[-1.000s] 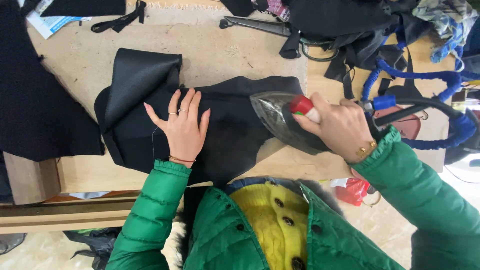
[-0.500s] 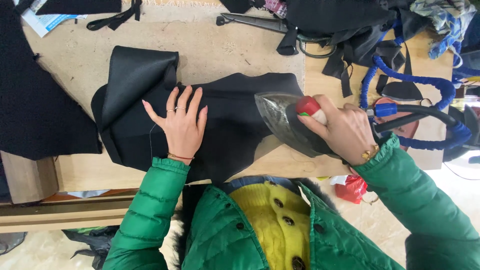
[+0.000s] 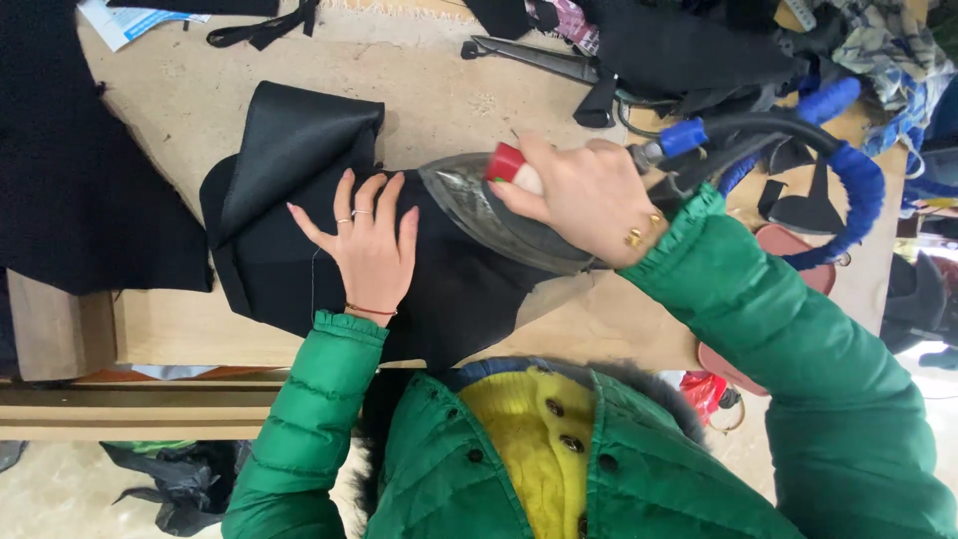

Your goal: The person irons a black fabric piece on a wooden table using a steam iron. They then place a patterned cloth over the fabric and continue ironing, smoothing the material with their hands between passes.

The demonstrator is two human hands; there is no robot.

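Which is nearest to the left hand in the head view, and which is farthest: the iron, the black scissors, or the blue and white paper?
1. Iron: just right of the left hand, tip almost at the fingers.
2. Black scissors: at the top, right of the hand.
3. Blue and white paper: far top left corner.

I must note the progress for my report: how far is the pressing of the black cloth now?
Done: hard to tell; one flap of the black cloth lies folded over. In hand: the right hand grips the iron on the cloth, and the left hand presses it flat. Left: the part under and beyond the left hand.
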